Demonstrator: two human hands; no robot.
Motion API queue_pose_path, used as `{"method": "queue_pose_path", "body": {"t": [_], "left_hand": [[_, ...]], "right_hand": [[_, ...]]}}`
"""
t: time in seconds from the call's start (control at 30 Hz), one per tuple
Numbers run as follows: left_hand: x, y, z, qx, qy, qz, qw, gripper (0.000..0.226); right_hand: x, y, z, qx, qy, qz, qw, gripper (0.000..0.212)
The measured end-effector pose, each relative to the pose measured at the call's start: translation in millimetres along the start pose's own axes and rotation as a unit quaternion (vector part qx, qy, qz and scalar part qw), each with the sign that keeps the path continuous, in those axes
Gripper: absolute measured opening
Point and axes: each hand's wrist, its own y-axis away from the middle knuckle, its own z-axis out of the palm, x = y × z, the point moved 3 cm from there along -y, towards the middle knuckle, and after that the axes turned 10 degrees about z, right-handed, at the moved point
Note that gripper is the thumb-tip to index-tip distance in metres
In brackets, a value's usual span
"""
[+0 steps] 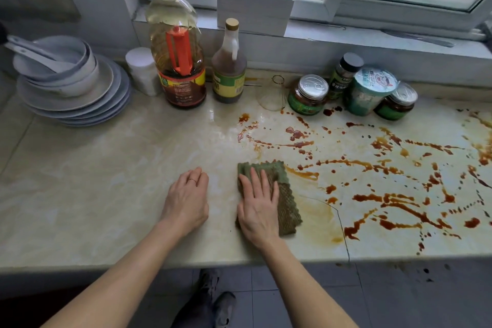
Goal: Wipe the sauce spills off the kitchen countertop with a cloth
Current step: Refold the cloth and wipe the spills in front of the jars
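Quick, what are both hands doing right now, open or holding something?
Left hand: open, resting on countertop, holding nothing.
Right hand: open, pressing flat on cloth.

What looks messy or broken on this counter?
Dark sauce spills streak the right half of the countertop, and drips spot the floor below. A thin crack-like line runs to the front edge, right of the cloth.
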Motion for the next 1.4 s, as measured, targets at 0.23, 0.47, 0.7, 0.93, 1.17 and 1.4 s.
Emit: {"method": "queue_pose_path", "body": {"t": [0.23,0.47,0.7,0.93,1.17,1.4], "left_hand": [[0.8,-9.1,-16.8,-0.019,-0.011,0.004,1.000,0.032],[-6.7,-27.8,-24.3,0.011,0.019,-0.008,1.000,0.025],[-12.6,-67.9,-33.6,0.032,0.048,0.020,0.998,0.034],[-21.4,-97.8,-33.2,0.045,0.060,0.018,0.997,0.040],[-22.2,-110.7,-34.3,0.032,0.046,0.005,0.998,0.060],[-23.1,-111.3,-38.7,0.026,0.035,0.011,0.999,0.059]], "right_hand": [[36.6,-35.1,-16.1,0.021,-0.009,0.088,0.996,0.052],[18.5,-22.2,-12.5,0.082,-0.085,0.150,0.982,0.050],[-7.2,-59.0,-11.0,0.043,-0.018,0.082,0.996,0.048],[-0.9,-45.4,-9.0,0.097,-0.051,0.181,0.977,0.055],[-58.4,-103.8,-12.6,0.055,0.002,0.027,0.998,0.054],[-39.0,-133.2,-7.3,0.024,0.009,0.074,0.997,0.056]]}}
